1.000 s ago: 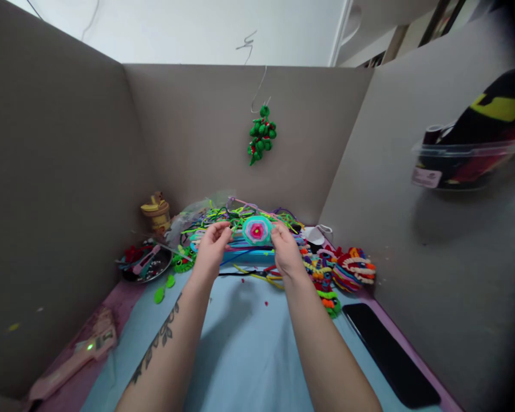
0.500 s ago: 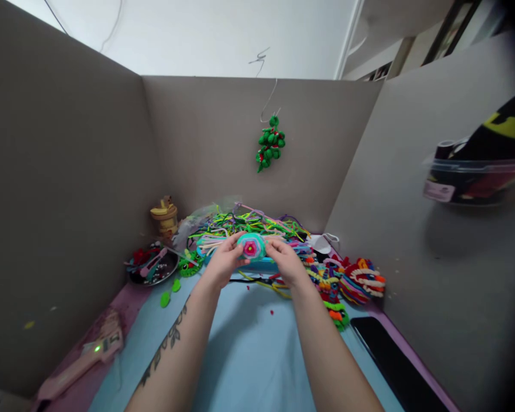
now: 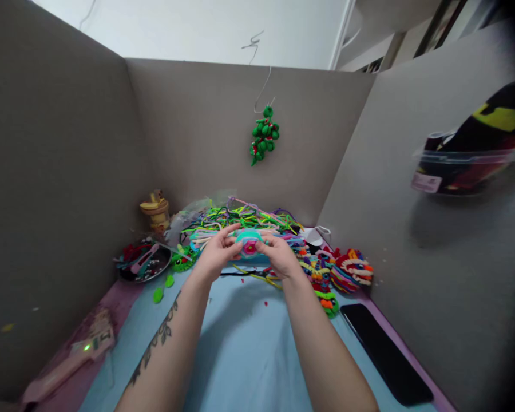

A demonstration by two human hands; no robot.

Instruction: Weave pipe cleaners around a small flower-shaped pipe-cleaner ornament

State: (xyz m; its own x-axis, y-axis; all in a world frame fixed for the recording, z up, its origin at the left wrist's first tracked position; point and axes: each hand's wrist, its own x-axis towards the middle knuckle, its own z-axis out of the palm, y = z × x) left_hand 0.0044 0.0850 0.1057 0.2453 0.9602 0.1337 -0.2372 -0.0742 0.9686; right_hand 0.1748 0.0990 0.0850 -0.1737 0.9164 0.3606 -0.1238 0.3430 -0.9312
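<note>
Between my two hands is a round flower of fuzzy pipe cleaner (image 3: 249, 237), with a turquoise outer rim, paler rings and a bright pink centre. Its face is tilted partly away, so the top rim shows most. My left hand (image 3: 220, 252) grips its left edge, the thumb at the front and one finger stretched out above. At the opposite edge, my right hand (image 3: 280, 256) pinches it between thumb and fingers. Both hands hold it up above the blue cloth, in front of a heap of coloured pipe cleaners (image 3: 240, 216). The flower's back is hidden.
To the left are a metal bowl (image 3: 148, 272) of small parts, green felt-like pieces (image 3: 158, 295) and a pink glue gun (image 3: 77, 357). On the right sit colourful fuzzy figures (image 3: 352, 272) and a black phone (image 3: 384, 352). A green ornament (image 3: 264, 137) hangs on the back panel.
The flower has tipped from facing me to slanting, showing more of its turquoise rim. Both hands still hold it, the right thumb closer to its centre. The whole view has shifted slightly.
</note>
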